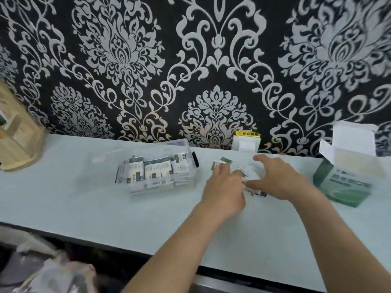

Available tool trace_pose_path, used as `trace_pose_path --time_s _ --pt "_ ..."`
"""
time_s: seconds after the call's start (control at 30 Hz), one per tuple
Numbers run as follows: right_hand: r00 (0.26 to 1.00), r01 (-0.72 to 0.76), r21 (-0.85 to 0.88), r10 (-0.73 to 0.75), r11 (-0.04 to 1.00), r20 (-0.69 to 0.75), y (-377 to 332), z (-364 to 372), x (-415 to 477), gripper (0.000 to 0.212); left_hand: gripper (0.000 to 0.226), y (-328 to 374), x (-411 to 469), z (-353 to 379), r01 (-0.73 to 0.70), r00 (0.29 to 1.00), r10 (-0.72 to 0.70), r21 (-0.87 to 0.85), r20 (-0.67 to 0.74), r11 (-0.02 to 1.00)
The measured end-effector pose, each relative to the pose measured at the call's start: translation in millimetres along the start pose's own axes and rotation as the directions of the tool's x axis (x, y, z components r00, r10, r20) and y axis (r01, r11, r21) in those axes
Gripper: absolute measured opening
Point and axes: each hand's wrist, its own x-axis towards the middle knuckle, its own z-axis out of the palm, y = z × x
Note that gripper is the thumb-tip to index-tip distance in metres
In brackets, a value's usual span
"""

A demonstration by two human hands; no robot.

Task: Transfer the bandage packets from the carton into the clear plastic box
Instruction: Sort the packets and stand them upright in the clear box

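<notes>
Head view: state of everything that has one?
clear plastic box, open, part filled with upright packets
carton, flaps open
loose packets, heaped on counter between hands
left hand, fingers on packets, grip unclear
right hand, open, spread over them

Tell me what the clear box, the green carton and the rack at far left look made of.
Clear box: glossy transparent plastic; the packets show through its walls. Green carton: printed cardboard, probably, with folded white flaps standing open. Rack: pale wood, seemingly matte; blur hides any grain.
</notes>
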Motion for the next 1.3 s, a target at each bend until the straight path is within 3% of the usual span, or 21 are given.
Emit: trace_pose_path --time_s 0.13,0.27,0.4,0.57,0.7,0.77,0.9,0.97,1.07,1.17,1.3 --pt "0.999 0.031 -0.072 -0.029 0.997 0.020 14.6 21.2 8.6 0.088 0.056 -0.8 14.4 23.7 0.091 0.994 -0.095 0.067 0.062 0.994" --pt "0.997 0.074 0.099 -0.072 0.992 -0.025 21.0 21.8 14.3 0.074 0.042 1.3 20.1 23.6 -0.018 1.000 0.020 0.114 -0.016 0.993" --pt "0.988 0.140 0.185 -0.148 0.973 0.031 22.4 16.6 11.9 0.072 0.025 -1.9 17.2 12.4 0.012 0.999 -0.008 0.087 -0.044 0.996" --pt "0.986 0.166 0.177 -0.166 0.970 -0.013 30.2 8.3 10.4 0.041 0.029 -5.9 17.9 10.3 0.047 0.990 -0.039 0.055 -0.132 0.997" --pt "0.991 0.127 0.233 -0.111 0.964 -0.080 34.5 2.4 8.2 0.018 0.036 -6.8 22.6 11.3 0.148 0.988 -0.146 0.061 -0.039 0.987" --pt "0.993 0.108 0.257 -0.094 0.960 -0.066 33.7 0.7 6.2 0.025 0.034 -3.1 23.7 9.9 0.162 0.986 -0.160 0.069 -0.036 0.984" --pt "0.998 0.062 0.231 -0.065 0.971 0.006 26.4 -3.7 -0.9 0.043 0.051 1.3 24.7 2.4 0.167 0.985 -0.164 0.058 -0.054 0.984" --pt "0.999 0.036 0.228 -0.037 0.973 0.001 24.5 -3.7 -3.2 0.042 0.055 2.1 23.0 -1.5 0.168 0.985 -0.168 0.023 -0.029 0.985" --pt "0.998 0.063 0.137 -0.061 0.989 -0.020 16.5 4.8 -5.7 0.016 0.056 2.1 20.1 -6.1 0.173 0.985 -0.173 0.013 0.024 0.985" --pt "0.992 0.120 -0.025 -0.118 0.993 0.044 6.0 21.1 -4.5 0.040 0.060 2.7 19.2 -8.9 0.194 0.978 -0.197 0.041 0.067 0.980" --pt "0.996 0.080 0.016 -0.080 0.997 0.044 -2.0 26.7 0.5 0.035 0.053 6.4 17.7 -7.1 0.172 0.982 -0.178 0.088 0.066 0.981"
